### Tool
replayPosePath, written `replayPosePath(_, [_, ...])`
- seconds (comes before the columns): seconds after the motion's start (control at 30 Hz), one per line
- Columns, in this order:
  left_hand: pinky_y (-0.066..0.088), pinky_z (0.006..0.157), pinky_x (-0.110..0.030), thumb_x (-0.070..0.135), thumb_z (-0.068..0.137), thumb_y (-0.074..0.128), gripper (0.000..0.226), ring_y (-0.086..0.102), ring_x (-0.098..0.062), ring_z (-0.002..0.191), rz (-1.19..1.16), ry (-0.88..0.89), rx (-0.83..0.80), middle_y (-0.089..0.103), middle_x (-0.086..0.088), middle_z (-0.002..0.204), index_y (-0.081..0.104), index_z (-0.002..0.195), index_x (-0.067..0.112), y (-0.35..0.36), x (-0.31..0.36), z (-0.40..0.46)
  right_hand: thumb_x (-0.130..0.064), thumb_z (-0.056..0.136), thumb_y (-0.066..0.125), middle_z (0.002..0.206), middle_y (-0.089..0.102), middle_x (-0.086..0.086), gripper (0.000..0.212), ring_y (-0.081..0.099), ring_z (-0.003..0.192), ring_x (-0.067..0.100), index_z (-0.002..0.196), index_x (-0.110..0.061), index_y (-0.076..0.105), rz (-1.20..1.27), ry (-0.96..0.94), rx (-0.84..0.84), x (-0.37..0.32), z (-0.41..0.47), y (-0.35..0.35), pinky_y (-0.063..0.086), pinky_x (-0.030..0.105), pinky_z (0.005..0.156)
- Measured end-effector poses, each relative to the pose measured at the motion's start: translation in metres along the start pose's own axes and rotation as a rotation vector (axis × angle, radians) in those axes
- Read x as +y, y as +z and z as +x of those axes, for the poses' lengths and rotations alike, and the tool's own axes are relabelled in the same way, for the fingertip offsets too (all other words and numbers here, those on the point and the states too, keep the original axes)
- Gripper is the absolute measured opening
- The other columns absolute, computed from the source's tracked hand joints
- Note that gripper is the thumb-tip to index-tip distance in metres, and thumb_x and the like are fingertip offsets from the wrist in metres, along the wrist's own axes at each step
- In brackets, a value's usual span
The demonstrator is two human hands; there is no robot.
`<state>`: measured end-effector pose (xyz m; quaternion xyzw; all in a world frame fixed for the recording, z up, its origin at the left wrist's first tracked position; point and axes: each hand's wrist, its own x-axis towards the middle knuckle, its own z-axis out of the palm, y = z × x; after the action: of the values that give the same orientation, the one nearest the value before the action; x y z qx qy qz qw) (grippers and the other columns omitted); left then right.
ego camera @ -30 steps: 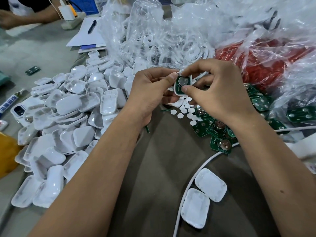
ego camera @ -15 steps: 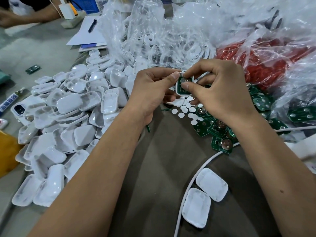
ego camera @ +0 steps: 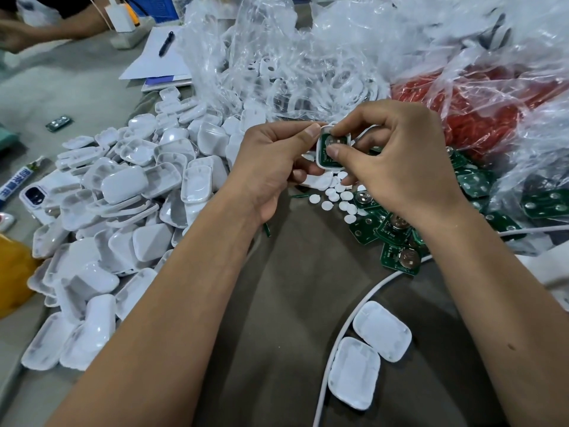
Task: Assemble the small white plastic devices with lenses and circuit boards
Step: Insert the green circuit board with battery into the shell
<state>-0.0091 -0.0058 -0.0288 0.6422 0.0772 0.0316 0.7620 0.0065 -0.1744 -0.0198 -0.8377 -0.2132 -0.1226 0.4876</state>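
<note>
Blue-and-white tube (ego camera: 17,184) at the tabletop's left edge, white Chinese characters printed along it, too blurred to read, no other legible text

The cloth (ego camera: 277,303) on the table is matt, olive-brown and smooth. Left of it the heap of shells (ego camera: 123,195) is glossy white plastic. At its far right edge the circuit boards (ego camera: 397,241) are shiny green with metal coin cells. Behind it lie crinkled, glossy clear plastic bags (ego camera: 308,57). Near its far edge, small discs (ego camera: 327,205) look matt white.
</note>
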Motion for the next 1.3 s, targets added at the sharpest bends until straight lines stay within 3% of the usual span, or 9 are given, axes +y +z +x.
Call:
replayPosePath(0.1, [0.036,0.045,-0.017,0.008,0.100,0.063,0.011,0.060,-0.014,0.052,-0.014,-0.002,-0.003,0.071,-0.004,0.071,0.074,0.098,0.005,0.0002,-0.0006,0.0004,-0.014,0.087,0.084,0.067,0.074,0.005,0.010,0.072,0.053,0.004,0.095,-0.015,0.078,0.002,0.005,-0.009,0.0003,0.0003,-0.0004,0.062,0.033,0.057])
replayPosePath(0.33, [0.038,0.047,-0.018,0.008,0.100,0.062,0.013,0.060,-0.013,0.052,0.009,0.018,0.006,0.071,-0.006,0.070,0.074,0.102,0.004,0.0008,-0.0011,0.0001,-0.012,0.087,0.084,0.069,0.075,0.004,0.011,0.073,0.057,0.002,0.097,-0.015,0.079,0.008,0.009,-0.018,0.0003,0.0008,-0.0017,0.061,0.025,0.059])
replayPosePath(0.47, [0.039,0.048,-0.018,0.009,0.100,0.063,0.013,0.060,-0.013,0.052,0.016,0.016,0.013,0.072,-0.006,0.070,0.075,0.102,0.005,0.0013,-0.0007,-0.0002,-0.013,0.086,0.084,0.069,0.075,0.003,0.011,0.073,0.057,0.002,0.096,-0.016,0.079,-0.015,0.005,-0.008,-0.0011,0.0001,-0.0008,0.062,0.030,0.062])
replayPosePath(0.67, [0.042,0.045,-0.018,0.009,0.098,0.066,0.011,0.062,-0.014,0.051,0.001,0.027,0.010,0.073,-0.001,0.070,0.076,0.093,0.009,0.0021,0.0010,-0.0024,-0.017,0.085,0.085,0.067,0.075,0.003,0.010,0.073,0.058,0.008,0.093,-0.019,0.079,-0.028,-0.001,0.026,-0.0020,0.0004,-0.0015,0.061,0.033,0.062])
replayPosePath(1.13, [0.048,0.048,-0.020,0.010,0.098,0.067,0.008,0.063,-0.015,0.052,0.001,0.017,0.003,0.071,0.001,0.066,0.075,0.096,0.008,0.0017,0.0021,-0.0030,-0.022,0.086,0.085,0.068,0.075,0.001,0.010,0.072,0.056,0.012,0.095,-0.022,0.079,-0.043,0.006,0.019,-0.0003,0.0013,-0.0022,0.062,0.039,0.060])
replayPosePath(1.2, [0.049,0.049,-0.020,0.011,0.098,0.067,0.009,0.063,-0.016,0.052,0.005,0.014,0.003,0.071,0.001,0.066,0.075,0.095,0.008,0.0016,0.0025,-0.0030,-0.022,0.087,0.084,0.071,0.075,-0.003,0.010,0.072,0.058,0.011,0.096,-0.022,0.079,-0.042,0.002,0.022,0.0000,0.0012,-0.0016,0.062,0.038,0.061])
replayPosePath(1.3, [0.049,0.049,-0.020,0.010,0.098,0.067,0.009,0.064,-0.016,0.052,0.003,0.014,-0.003,0.071,0.001,0.066,0.075,0.094,0.008,0.0013,0.0026,-0.0033,-0.021,0.086,0.085,0.092,0.075,-0.004,0.012,0.074,0.065,0.013,0.097,-0.021,0.080,-0.051,-0.012,0.021,0.0005,0.0025,-0.0009,0.063,0.039,0.066])
